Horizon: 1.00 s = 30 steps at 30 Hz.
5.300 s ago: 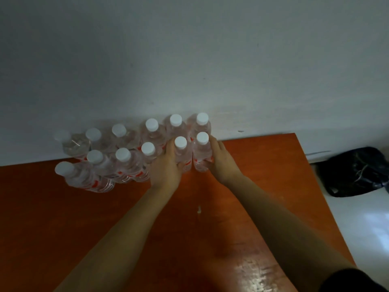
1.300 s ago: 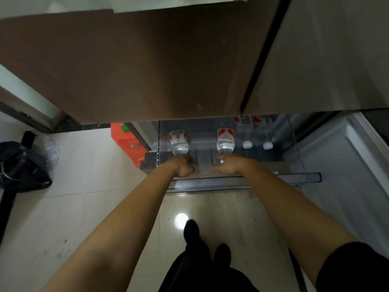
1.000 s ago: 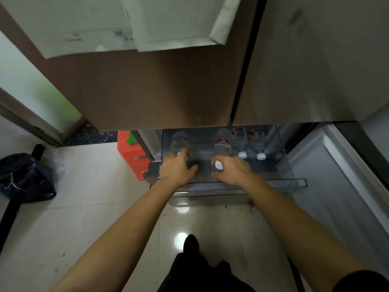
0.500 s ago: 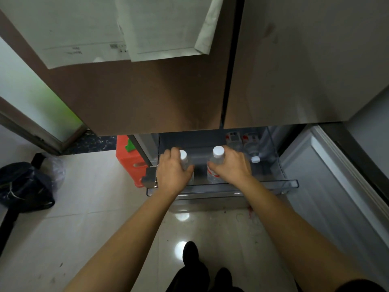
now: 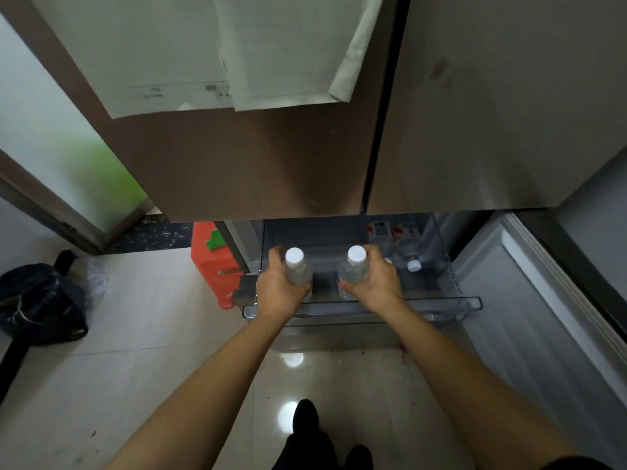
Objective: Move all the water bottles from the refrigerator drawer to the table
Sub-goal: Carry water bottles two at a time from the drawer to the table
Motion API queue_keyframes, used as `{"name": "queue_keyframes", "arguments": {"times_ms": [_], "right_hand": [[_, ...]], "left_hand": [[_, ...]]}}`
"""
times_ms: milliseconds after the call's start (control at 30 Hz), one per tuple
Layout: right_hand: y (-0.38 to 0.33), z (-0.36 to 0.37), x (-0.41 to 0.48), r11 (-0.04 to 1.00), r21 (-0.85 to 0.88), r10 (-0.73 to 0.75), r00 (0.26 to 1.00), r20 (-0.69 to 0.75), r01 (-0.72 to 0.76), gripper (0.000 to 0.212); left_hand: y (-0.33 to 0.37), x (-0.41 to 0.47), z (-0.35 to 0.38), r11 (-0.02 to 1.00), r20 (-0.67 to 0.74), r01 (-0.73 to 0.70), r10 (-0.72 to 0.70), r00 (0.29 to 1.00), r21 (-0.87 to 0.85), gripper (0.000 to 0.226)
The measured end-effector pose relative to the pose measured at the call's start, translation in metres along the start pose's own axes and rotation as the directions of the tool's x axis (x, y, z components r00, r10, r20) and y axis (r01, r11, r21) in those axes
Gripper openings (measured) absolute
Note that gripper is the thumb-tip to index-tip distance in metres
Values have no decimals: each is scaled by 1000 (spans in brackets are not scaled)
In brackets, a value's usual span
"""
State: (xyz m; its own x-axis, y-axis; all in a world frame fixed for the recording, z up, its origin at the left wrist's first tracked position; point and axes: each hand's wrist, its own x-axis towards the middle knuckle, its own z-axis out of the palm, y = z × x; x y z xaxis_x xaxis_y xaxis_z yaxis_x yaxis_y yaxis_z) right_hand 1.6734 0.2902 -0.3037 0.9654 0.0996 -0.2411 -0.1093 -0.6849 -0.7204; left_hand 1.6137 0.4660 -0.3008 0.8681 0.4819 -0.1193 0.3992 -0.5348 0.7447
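Left hand (image 5: pixel 280 293), right hand (image 5: pixel 373 287) around bottles (image 5: pixel 298 272) (upright)

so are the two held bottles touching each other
Apart. Head view: left hand holds the left bottle, right hand holds the right bottle, and bare dark drawer shows between the two bottles.

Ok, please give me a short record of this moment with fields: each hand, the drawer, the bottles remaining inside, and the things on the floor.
left hand: grips the left bottle, upright, white cap on top
right hand: grips the right bottle, upright, white cap on top
drawer: open, clear front wall
remaining inside: lying bottle and second lying bottle, at the right side
floor: orange container beside the drawer; black bag far left
task: not finished
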Motion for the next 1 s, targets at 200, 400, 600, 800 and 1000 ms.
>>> {"name": "queue_keyframes", "arguments": {"times_ms": [200, 400, 600, 800, 1000], "right_hand": [[-25, -38, -16, 965, 174, -196, 980, -24, 197, 76], [-64, -37, -36, 859, 268, -441, 896, -45, 436, 78], [-109, -4, -76, 799, 334, -565, 813, 137, 499, 82], [-149, 61, -139, 733, 343, -678, 667, 308, 587, 84], [-218, 164, -247, 625, 394, -779, 499, 381, 674, 83]], "left_hand": [[27, -16, -38, 976, -34, -76, 71, 997, -203, 64], [33, -53, -80, 939, -193, -196, 145, 970, -282, 69], [11, -106, -143, 932, -235, -187, 116, 965, -309, 65], [-55, -165, -215, 932, -347, -120, -6, 938, -343, 73], [-154, -274, -323, 929, -467, -85, -101, 878, -360, 63]]}}
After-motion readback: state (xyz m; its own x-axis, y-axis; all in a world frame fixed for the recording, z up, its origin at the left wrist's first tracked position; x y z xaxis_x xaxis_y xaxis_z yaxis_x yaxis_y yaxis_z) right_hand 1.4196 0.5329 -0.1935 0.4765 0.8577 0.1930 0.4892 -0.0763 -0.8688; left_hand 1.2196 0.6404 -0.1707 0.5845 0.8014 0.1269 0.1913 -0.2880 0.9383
